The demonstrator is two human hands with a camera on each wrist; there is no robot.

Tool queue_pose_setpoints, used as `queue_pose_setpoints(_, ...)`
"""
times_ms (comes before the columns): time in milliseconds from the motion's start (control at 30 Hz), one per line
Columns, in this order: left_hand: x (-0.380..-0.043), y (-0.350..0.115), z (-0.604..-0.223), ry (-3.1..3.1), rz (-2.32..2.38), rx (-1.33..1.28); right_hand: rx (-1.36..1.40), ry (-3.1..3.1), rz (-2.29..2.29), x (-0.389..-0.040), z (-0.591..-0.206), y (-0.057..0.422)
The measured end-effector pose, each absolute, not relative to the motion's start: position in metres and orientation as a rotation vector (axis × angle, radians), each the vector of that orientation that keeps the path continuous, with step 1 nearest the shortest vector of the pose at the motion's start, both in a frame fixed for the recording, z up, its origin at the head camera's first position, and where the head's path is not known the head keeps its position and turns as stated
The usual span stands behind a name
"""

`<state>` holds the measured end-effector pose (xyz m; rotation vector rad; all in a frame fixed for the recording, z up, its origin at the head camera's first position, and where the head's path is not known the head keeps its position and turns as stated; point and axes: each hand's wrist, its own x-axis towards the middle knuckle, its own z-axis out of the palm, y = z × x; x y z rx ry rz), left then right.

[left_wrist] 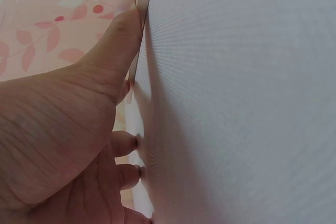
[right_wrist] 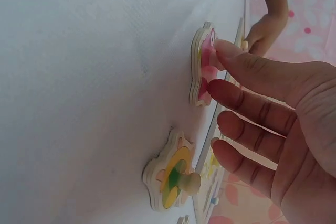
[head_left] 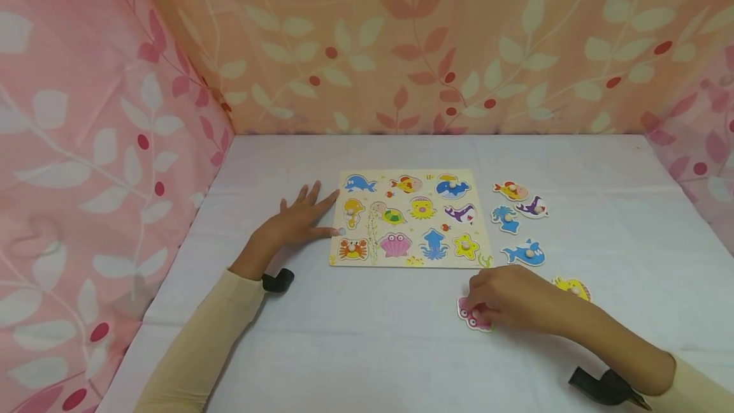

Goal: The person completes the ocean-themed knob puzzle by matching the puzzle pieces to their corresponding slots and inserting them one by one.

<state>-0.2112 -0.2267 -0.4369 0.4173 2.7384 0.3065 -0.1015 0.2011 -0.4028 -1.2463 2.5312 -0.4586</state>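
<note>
My left hand [head_left: 295, 218] lies with fingers spread at the left edge of the wooden puzzle board [head_left: 413, 260]. Its thumb [left_wrist: 121, 35] rests on the board's rim. Below the board's right corner, my right hand [head_left: 510, 298] pinches the knob of a pink shell puzzle piece [head_left: 470, 317] between thumb and index finger, the other fingers loosely bent. That shell piece [right_wrist: 202, 90] is at the tablecloth. Beside it in the right wrist view lies a turtle piece [right_wrist: 168, 179] with a wooden knob, hidden behind the hand in the head view.
Right of the board lie loose knobbed pieces: a fish [head_left: 510, 191], a purple one [head_left: 532, 208], a blue squid [head_left: 506, 220], a blue whale [head_left: 524, 252] and a yellow octopus [head_left: 576, 287]. Knobbed crab [head_left: 353, 250] and star [head_left: 466, 247] pieces sit in the board. Floral cloth [head_left: 401, 43] hangs behind.
</note>
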Motion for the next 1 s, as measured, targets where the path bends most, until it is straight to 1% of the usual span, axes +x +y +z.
queue_pose_setpoints(300, -0.2088, -0.2272, -0.4354, 2.728, 0.33, 0.407, -1.292, 2.523, -0.452, -0.1022, -0.4045, 0.2034)
queue_pose_setpoints(533, -0.2089, -0.226, -0.4342, 2.735, 0.329, 0.412, -1.255, 2.506, -0.466, -0.1041, -0.4065, 0.2057)
queue_pose_setpoints(1000, -0.207, -0.2258, -0.4317, 2.727, 0.339, 0.42, -1.273, 2.474, -0.472, -0.106, -0.4067, 0.2102)
